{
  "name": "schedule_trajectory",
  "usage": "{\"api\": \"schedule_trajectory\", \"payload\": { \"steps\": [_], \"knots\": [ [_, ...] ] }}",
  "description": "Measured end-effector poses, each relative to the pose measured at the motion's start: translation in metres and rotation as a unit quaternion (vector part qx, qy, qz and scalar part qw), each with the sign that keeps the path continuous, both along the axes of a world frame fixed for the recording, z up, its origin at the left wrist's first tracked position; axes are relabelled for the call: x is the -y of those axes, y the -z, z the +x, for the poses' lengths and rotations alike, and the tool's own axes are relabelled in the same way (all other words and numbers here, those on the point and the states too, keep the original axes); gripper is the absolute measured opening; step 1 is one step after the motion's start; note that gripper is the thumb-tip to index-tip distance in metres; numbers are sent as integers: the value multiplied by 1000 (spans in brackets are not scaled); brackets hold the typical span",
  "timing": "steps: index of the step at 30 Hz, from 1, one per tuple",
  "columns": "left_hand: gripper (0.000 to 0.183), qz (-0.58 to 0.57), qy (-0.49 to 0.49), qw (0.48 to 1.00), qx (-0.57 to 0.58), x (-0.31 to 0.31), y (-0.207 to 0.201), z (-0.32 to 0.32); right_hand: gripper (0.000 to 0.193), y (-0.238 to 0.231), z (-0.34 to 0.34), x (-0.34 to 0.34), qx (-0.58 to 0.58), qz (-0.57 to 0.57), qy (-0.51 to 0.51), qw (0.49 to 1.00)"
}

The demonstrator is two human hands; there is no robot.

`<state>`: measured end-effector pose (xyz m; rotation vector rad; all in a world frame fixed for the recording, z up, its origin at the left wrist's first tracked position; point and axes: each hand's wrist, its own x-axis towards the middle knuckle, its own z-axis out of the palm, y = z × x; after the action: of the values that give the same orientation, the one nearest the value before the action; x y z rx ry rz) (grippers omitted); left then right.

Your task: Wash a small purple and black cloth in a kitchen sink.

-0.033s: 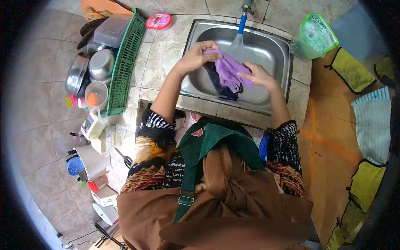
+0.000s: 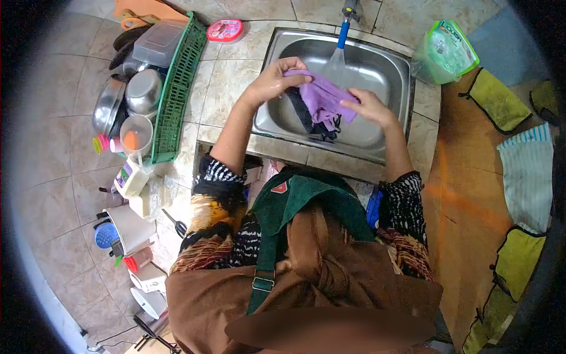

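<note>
Currently, your left hand [image 2: 270, 84] and right hand [image 2: 371, 108] each pinch the purple cloth [image 2: 321, 96] over the sink [image 2: 386, 97]; wet fingers could let it slip onto the dark cloth [image 2: 302, 115].

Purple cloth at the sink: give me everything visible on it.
The purple cloth looks like thin, soft fabric, plain in colour and creased. The left hand pinches one end and the right hand the other, so its upper edge slopes down toward the right. The rest hangs in loose folds above the sink, against dark fabric; whether the two are joined I can't tell. Water runs right behind it.
</note>
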<state>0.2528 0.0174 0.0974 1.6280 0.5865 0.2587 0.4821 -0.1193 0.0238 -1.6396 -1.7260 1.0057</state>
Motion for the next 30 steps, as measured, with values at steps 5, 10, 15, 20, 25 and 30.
{"api": "schedule_trajectory", "payload": {
  "steps": [5, 10, 15, 20, 25, 30],
  "knots": [
    [20, 83, 55, 995, -26, -5, 2, -21, 23, -6, 25, 9, -329, -2, 102, 939],
    [16, 94, 40, 989, -109, -19, 13, -11, 21, 2, 25, -6, -384, -6, 205, 900],
    [9, -2, -17, 999, -42, -23, 47, -13, 29, 6, 5, -11, -463, -15, 194, 865],
    [12, -81, -94, 991, 57, -5, 78, 3, 28, -3, 8, -33, -382, -41, 163, 909],
    [31, 55, 54, 986, -146, 22, 86, 55, 28, 37, -17, -82, -220, -67, 86, 969],
    [28, -301, -180, 936, -6, 13, 140, 77, 31, 84, -49, -106, -18, 28, 281, 959]
  ]
}}
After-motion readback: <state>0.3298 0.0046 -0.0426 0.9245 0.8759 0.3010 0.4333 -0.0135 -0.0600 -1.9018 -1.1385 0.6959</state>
